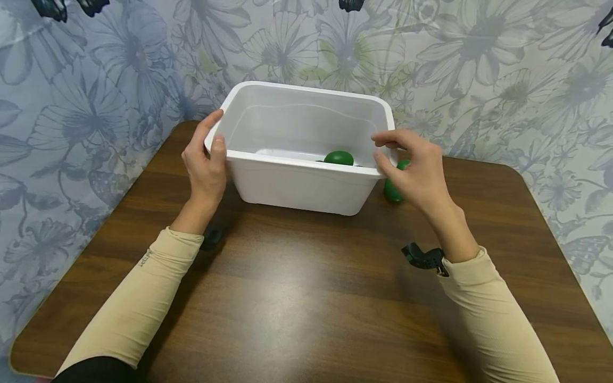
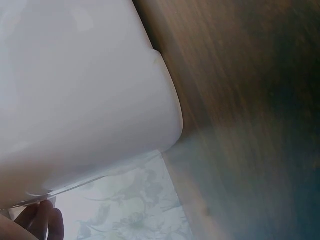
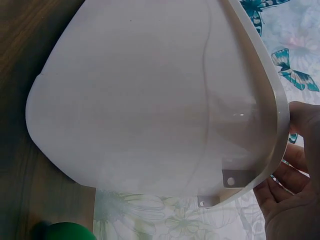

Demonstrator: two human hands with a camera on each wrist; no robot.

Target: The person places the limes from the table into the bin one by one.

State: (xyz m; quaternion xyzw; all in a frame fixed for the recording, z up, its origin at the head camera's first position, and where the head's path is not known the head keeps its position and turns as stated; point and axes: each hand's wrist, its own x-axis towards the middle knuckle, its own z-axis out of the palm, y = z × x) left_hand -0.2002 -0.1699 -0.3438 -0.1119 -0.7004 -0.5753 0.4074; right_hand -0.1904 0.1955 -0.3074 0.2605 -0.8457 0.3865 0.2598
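A white plastic tub (image 1: 306,183) stands on the wooden table, its open top facing up and towards me. My left hand (image 1: 207,170) grips its left end, thumb by the front corner and fingers along the outer rim. At the opposite end my right hand (image 1: 419,170) holds the rim between thumb and fingers; the right wrist view shows this hand (image 3: 295,170) at the rim's edge. Inside the tub lies a smooth green oval thing (image 1: 339,158), partly hidden by the front wall. Another green rounded thing (image 1: 394,191) rests outside, beside the tub's right end, partly covered by my right hand.
The brown wooden table (image 1: 287,298) spreads out before the tub, with rounded far corners. Behind it hangs a wall covering (image 1: 479,69) with grey flowers and dark butterflies. A dark strap with a camera mount (image 1: 423,257) sits at my right wrist.
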